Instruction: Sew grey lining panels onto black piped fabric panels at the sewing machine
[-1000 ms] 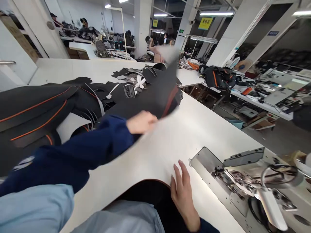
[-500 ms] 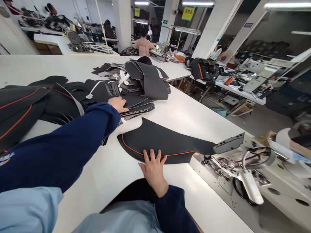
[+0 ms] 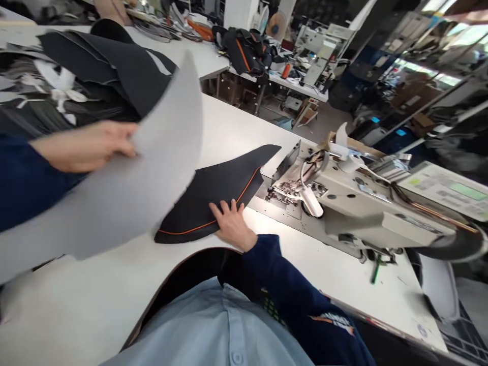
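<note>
My left hand (image 3: 91,145) pinches a large grey curved panel (image 3: 152,168) by its edge and holds it up off the table, blurred by motion. Part of the panel hides the left end of a black panel with an orange line (image 3: 217,183), which lies flat on the white table. My right hand (image 3: 234,226) rests on that black panel's near edge with its fingers spread. Just right of the black panel's tip stands the sewing machine (image 3: 354,203); its needle area is lit.
Stacked black pieces (image 3: 102,66) tied with white strips (image 3: 59,84) lie at the back left. Beyond stands another table with a black and orange bag (image 3: 244,51). A green-handled tool (image 3: 376,269) is near the machine's base.
My left hand has lifted a grey-faced panel from the stack. The black panel has turned and its tip has come away from the machine, under my right hand. The view has swung right.
</note>
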Action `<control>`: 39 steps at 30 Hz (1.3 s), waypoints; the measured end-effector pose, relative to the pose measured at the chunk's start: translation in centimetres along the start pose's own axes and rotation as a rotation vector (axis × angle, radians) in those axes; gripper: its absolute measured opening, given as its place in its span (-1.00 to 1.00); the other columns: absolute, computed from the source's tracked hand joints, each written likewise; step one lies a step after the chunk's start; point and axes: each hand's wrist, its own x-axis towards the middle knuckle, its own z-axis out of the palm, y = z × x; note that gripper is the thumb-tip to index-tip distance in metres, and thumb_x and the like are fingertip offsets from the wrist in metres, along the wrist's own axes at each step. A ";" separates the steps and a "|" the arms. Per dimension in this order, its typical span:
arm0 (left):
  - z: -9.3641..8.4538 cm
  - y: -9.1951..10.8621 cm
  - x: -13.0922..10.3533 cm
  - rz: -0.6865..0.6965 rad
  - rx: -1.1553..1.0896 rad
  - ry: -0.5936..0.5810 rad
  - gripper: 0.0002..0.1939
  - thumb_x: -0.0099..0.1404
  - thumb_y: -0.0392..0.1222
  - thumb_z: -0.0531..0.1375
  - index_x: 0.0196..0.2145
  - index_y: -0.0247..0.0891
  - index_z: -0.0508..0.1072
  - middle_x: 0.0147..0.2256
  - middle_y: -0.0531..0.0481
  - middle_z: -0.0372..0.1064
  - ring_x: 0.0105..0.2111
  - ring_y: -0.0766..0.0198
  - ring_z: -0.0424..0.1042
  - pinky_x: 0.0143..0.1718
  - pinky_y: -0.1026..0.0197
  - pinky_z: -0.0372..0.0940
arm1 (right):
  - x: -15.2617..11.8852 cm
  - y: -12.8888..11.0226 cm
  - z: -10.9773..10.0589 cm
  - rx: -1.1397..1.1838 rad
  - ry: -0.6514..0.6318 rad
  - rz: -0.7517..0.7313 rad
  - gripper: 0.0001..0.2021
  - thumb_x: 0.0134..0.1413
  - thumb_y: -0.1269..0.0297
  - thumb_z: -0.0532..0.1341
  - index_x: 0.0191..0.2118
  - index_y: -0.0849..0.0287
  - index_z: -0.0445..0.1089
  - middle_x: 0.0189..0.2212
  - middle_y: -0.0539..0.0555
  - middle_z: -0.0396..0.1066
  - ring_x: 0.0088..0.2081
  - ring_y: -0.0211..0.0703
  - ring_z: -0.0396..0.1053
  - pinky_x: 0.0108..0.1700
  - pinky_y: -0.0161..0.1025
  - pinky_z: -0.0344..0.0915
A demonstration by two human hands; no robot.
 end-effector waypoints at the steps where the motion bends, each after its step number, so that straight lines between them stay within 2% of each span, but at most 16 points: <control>1: 1.0 0.3 -0.2 0.053 -0.034 -0.117 -0.51 0.34 -0.08 0.03 0.12 -0.45 0.28 -0.12 0.00 0.45 -0.25 0.28 0.48 -0.23 0.18 0.45 | 0.1 -0.8 0.3 0.009 -0.001 0.020 -0.39 0.17 0.14 0.15 0.32 0.06 0.06 0.25 0.30 0.04 0.23 0.57 -0.07 0.05 0.61 -0.05; 3: 3.6 0.8 -0.2 0.211 -0.017 -0.378 -0.43 0.21 -0.24 0.07 0.19 -0.34 0.22 -0.12 0.03 0.49 -0.23 0.20 0.51 -0.23 0.13 0.45 | -0.1 -1.8 0.8 0.004 -0.036 -0.007 -0.54 0.20 0.12 0.13 0.19 0.06 0.27 0.20 0.28 0.12 0.25 0.59 -0.13 0.05 0.66 -0.14; 4: 5.3 1.0 0.2 0.295 0.058 -0.459 -0.36 0.16 -0.26 0.09 0.22 -0.30 0.19 -0.08 -0.01 0.48 -0.17 0.15 0.50 -0.16 0.10 0.43 | -0.5 -1.9 1.0 0.000 -0.054 -0.046 -0.62 0.21 0.14 0.12 0.10 0.09 0.36 0.14 0.27 0.20 0.25 0.58 -0.13 0.07 0.66 -0.18; 5: 7.2 1.1 0.7 0.382 0.177 -0.475 -0.30 0.13 -0.24 0.10 0.25 -0.30 0.15 0.00 -0.09 0.44 -0.09 0.09 0.47 -0.07 0.07 0.40 | -1.2 -1.9 1.2 0.003 -0.064 -0.094 -0.67 0.20 0.15 0.14 0.03 0.11 0.41 0.09 0.25 0.26 0.25 0.56 -0.13 0.09 0.65 -0.21; 8: 13.6 1.6 2.7 0.711 0.574 -0.253 -0.29 0.22 -0.06 0.11 0.29 -0.27 0.12 0.24 -0.25 0.12 0.17 -0.08 0.24 0.17 -0.06 0.19 | -4.2 -1.2 1.2 0.047 -0.040 -0.208 -0.61 0.10 0.11 0.24 0.04 0.09 0.39 0.07 0.20 0.28 0.24 0.52 -0.14 0.13 0.62 -0.24; 10: 17.5 1.8 3.6 0.937 0.696 -0.161 -0.35 0.29 0.04 0.06 0.29 -0.18 0.13 0.33 -0.20 -0.08 0.27 -0.09 0.05 0.25 -0.12 0.04 | -6.3 -0.9 1.1 0.076 -0.023 -0.241 -0.57 0.08 0.08 0.26 0.06 0.10 0.37 0.06 0.21 0.28 0.23 0.48 -0.12 0.13 0.61 -0.23; 11: 19.2 1.9 3.7 1.009 0.718 -0.136 -0.39 0.33 0.06 0.03 0.28 -0.15 0.14 0.34 -0.16 -0.13 0.29 -0.07 -0.01 0.26 -0.14 -0.01 | -7.1 -0.8 1.1 0.086 -0.019 -0.251 -0.58 0.09 0.08 0.25 0.05 0.11 0.38 0.04 0.22 0.30 0.22 0.45 -0.08 0.14 0.60 -0.23; 13: 21.9 2.1 3.5 1.057 0.726 -0.082 -0.44 0.38 0.02 -0.04 0.28 -0.15 0.14 0.35 -0.13 -0.13 0.31 -0.01 -0.07 0.28 -0.15 -0.07 | -8.0 -0.7 1.2 0.107 -0.005 -0.266 -0.62 0.11 0.07 0.22 -0.01 0.13 0.41 -0.02 0.21 0.35 0.18 0.40 -0.01 0.15 0.57 -0.23; 15: 23.4 2.4 2.5 1.035 0.713 -0.023 -0.46 0.39 -0.02 -0.07 0.28 -0.18 0.15 0.34 -0.14 -0.11 0.30 0.00 -0.06 0.24 -0.13 -0.01 | -8.1 -0.6 1.6 0.120 0.027 -0.262 -0.65 0.12 0.05 0.20 -0.06 0.13 0.45 -0.03 0.22 0.37 0.16 0.35 0.04 0.18 0.52 -0.22; 17: 24.0 2.7 1.3 0.999 0.722 0.007 -0.46 0.37 -0.01 -0.04 0.26 -0.18 0.19 0.33 -0.14 -0.06 0.24 -0.05 0.03 0.14 -0.13 0.12 | -7.7 -0.6 2.4 0.132 0.067 -0.239 -0.68 0.14 0.07 0.17 -0.09 0.13 0.47 -0.02 0.22 0.37 0.14 0.27 0.09 0.20 0.48 -0.23; 20: 24.1 3.1 0.1 0.964 0.768 -0.016 -0.48 0.35 0.02 -0.01 0.22 -0.14 0.25 0.31 -0.10 0.00 0.14 -0.09 0.15 -0.01 -0.13 0.20 | -6.9 -1.3 3.8 0.150 0.108 -0.167 -0.73 0.19 0.16 0.11 -0.11 0.10 0.47 -0.04 0.17 0.39 0.13 0.19 0.13 0.23 0.46 -0.26; 24: 24.2 3.4 0.6 0.972 0.771 -0.057 -0.47 0.39 -0.06 -0.10 0.27 -0.16 0.16 0.31 -0.08 0.03 0.22 -0.01 0.07 0.04 -0.11 0.16 | -6.5 -2.6 4.7 0.151 0.159 -0.072 -0.74 0.21 0.22 0.08 -0.10 0.09 0.47 -0.05 0.13 0.40 0.19 0.19 0.06 0.25 0.46 -0.31; 27: 24.4 3.5 2.0 1.013 0.768 -0.084 -0.46 0.41 -0.10 -0.14 0.30 -0.19 0.11 0.33 -0.09 -0.01 0.30 0.06 -0.05 0.12 -0.08 0.08 | -6.8 -2.7 4.3 0.157 0.158 -0.091 -0.72 0.19 0.20 0.10 -0.08 0.12 0.47 0.02 0.19 0.36 0.20 0.29 0.03 0.21 0.53 -0.31; 31: 24.2 3.7 3.0 1.074 0.783 -0.128 -0.46 0.41 -0.11 -0.13 0.30 -0.21 0.11 0.33 -0.10 -0.01 0.32 0.09 -0.07 0.16 -0.06 0.05 | -7.0 -2.3 3.3 0.156 0.111 -0.104 -0.67 0.16 0.16 0.14 -0.02 0.16 0.46 0.13 0.27 0.25 0.21 0.43 -0.02 0.14 0.59 -0.21; 35: 23.9 3.9 3.1 1.101 0.795 -0.143 -0.46 0.40 -0.12 -0.11 0.29 -0.21 0.14 0.32 -0.10 0.01 0.32 0.09 -0.06 0.16 -0.04 0.07 | -6.9 -2.2 2.7 0.143 0.053 -0.110 -0.61 0.08 0.13 0.23 0.01 0.15 0.45 0.15 0.26 0.24 0.22 0.46 -0.06 0.16 0.56 -0.18; 39: 23.8 4.0 3.1 1.112 0.809 -0.144 -0.46 0.39 -0.12 -0.10 0.28 -0.22 0.16 0.31 -0.09 0.03 0.32 0.10 -0.05 0.14 -0.03 0.10 | -6.8 -2.2 2.6 0.133 0.059 -0.105 -0.62 0.06 0.15 0.24 0.00 0.12 0.46 0.15 0.25 0.24 0.22 0.44 -0.05 0.17 0.56 -0.21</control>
